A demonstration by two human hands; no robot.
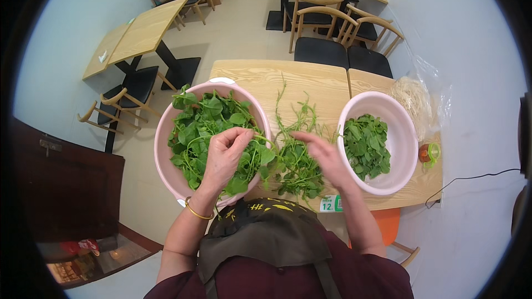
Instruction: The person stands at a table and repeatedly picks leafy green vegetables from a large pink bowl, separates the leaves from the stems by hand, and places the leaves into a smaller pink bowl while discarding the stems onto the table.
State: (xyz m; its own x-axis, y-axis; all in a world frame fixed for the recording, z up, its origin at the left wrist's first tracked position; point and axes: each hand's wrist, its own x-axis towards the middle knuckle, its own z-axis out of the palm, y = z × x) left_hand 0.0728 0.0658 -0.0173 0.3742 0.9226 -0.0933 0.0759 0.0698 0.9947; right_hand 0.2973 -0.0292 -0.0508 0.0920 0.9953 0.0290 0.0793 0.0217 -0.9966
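My left hand pinches a green leafy stem between thumb and forefinger, above the right side of a large pink basin. Heaped in that basin are leafy greens on long stems. My right hand, blurred by motion, is over the right edge of a loose pile of stems and leaves on the wooden table. Whether its fingers hold anything cannot be made out. To its right, a smaller pink basin contains picked leaves.
Behind the smaller basin lies a clear plastic bag of pale dried strands. A jar with a green lid stands near the wall. A small sign is at the table's front edge. Chairs stand beyond the table; a black cable runs along the right.
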